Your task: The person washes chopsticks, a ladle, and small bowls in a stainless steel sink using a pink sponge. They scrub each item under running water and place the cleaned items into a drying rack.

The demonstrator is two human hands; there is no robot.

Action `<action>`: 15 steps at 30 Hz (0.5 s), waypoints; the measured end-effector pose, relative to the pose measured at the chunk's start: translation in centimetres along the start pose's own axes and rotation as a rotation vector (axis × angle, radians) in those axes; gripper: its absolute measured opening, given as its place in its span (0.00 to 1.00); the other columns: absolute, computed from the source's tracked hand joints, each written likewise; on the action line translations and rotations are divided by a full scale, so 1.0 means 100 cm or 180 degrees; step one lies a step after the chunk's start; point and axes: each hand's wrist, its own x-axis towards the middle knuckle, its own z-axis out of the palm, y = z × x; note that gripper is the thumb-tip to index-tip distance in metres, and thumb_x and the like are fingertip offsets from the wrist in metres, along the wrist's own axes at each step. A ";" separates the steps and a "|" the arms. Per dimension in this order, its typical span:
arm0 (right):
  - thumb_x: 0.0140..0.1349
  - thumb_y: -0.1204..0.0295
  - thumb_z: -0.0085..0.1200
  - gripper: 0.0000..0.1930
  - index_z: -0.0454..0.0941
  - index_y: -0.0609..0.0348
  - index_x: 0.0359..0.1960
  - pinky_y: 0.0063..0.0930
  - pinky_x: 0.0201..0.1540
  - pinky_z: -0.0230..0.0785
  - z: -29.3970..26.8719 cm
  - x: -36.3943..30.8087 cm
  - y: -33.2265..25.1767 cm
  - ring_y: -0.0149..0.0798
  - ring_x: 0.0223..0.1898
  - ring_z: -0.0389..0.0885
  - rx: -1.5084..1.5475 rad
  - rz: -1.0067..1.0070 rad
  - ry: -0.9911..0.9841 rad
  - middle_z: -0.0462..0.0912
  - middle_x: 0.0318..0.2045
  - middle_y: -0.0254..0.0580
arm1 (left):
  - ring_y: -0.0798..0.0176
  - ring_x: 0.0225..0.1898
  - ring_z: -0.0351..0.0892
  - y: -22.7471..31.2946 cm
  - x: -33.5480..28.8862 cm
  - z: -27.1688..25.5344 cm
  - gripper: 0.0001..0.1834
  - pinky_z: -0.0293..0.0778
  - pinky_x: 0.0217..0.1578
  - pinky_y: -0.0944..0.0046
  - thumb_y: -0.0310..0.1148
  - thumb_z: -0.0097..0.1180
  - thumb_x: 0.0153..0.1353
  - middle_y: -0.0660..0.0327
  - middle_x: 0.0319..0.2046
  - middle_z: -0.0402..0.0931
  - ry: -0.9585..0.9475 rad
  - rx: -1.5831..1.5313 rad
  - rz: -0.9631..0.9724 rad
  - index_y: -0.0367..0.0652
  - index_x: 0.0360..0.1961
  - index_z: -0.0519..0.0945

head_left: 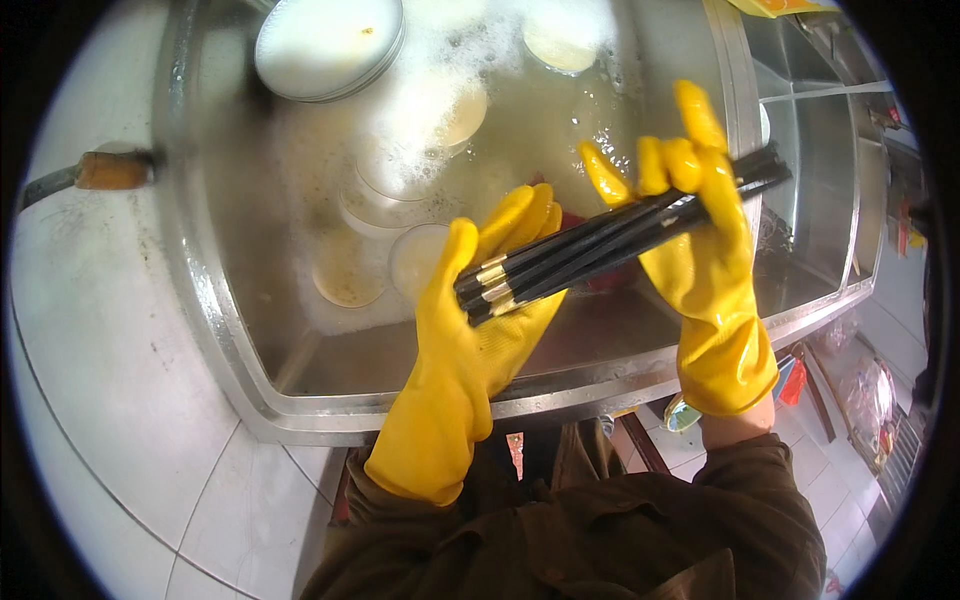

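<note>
A bundle of black chopsticks (pixel 600 245) with gold bands slants across the front of a soapy sink. My right hand (pixel 705 230), in a wet yellow rubber glove, has some fingers curled round the bundle near its far right end, while others stick out. At the gold-banded ends, my left hand (pixel 475 310), gloved in yellow too, has its palm against the tips and its fingers stretched out rather than wrapped round them. Behind the chopsticks, something red (pixel 605 270) shows in part; its kind is hidden.
The steel sink (pixel 330 405) holds cloudy, foamy water with several sunken round dishes (pixel 350 268). Stacked white plates (pixel 330 45) rise above the foam at the back left. A second steel basin (pixel 815 190) adjoins on the right. White tiles (pixel 100 300) flank the left, with a wooden-handled tool (pixel 112 170).
</note>
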 end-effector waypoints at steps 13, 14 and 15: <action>0.69 0.60 0.61 0.32 0.69 0.68 0.69 0.40 0.72 0.64 -0.057 0.022 0.043 0.52 0.68 0.73 -0.2558 0.1309 0.0618 0.76 0.63 0.59 | 0.48 0.54 0.85 0.009 -0.014 -0.009 0.26 0.81 0.60 0.49 0.30 0.59 0.70 0.40 0.53 0.81 0.0266 0.2181 -0.1109 0.30 0.66 0.70; 0.67 0.59 0.63 0.35 0.69 0.69 0.69 0.39 0.71 0.64 -0.071 0.022 0.046 0.54 0.68 0.73 -0.3885 0.1159 0.0820 0.76 0.63 0.62 | 0.49 0.52 0.85 0.005 -0.011 -0.011 0.21 0.81 0.60 0.48 0.27 0.58 0.71 0.42 0.51 0.81 0.0472 0.1836 -0.0784 0.30 0.62 0.72; 0.65 0.58 0.65 0.37 0.68 0.70 0.69 0.39 0.71 0.64 -0.086 0.026 0.054 0.55 0.68 0.72 -0.5375 0.0786 0.0704 0.75 0.63 0.64 | 0.52 0.52 0.85 0.003 -0.008 -0.013 0.18 0.81 0.61 0.47 0.27 0.58 0.71 0.43 0.50 0.82 0.0609 0.1717 -0.0694 0.31 0.59 0.74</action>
